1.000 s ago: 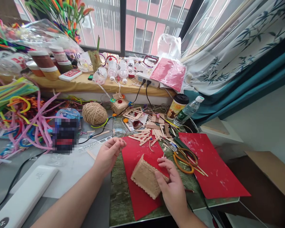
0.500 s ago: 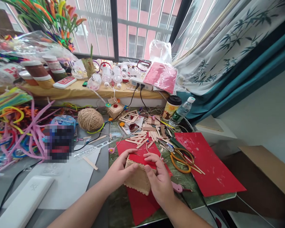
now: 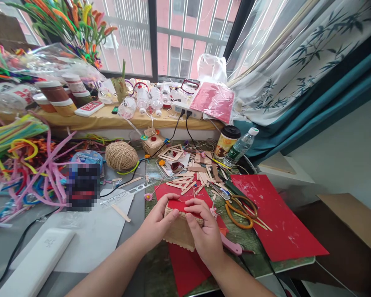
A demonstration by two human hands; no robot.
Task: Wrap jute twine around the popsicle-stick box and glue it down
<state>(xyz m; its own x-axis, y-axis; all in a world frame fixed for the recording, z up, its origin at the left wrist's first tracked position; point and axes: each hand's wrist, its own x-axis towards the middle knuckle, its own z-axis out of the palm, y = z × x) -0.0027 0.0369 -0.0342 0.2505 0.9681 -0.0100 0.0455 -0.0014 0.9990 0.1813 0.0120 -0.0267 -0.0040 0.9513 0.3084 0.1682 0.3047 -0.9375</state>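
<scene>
Between my two hands is a small wooden craft-stick box [image 3: 179, 234] with a scalloped lower edge, twine along its upper edge and a red top [image 3: 177, 204]. My left hand [image 3: 160, 220] is wrapped round the box's left side, thumb along the upper edge. On the other side my right hand [image 3: 205, 231] grips it, fingers over the red top and thumb on the front. The box sits over a red sheet [image 3: 188, 268] on the table. Just right of my right hand lies a pink-handled tool [image 3: 231, 245], partly hidden by the hand.
Loose craft sticks [image 3: 185, 181] are heaped behind the box. Orange-handled scissors [image 3: 243, 212] and another red sheet [image 3: 278, 218] lie to the right. A twine ball [image 3: 121, 156], a cup [image 3: 226, 142] and a water bottle [image 3: 241, 146] stand farther back. A white power bank [image 3: 43, 264] lies left.
The view has shifted slightly, so the surroundings appear a little farther right. Both hands keep their hold on the box, and my right thumb and fingers have moved slightly left on it.
</scene>
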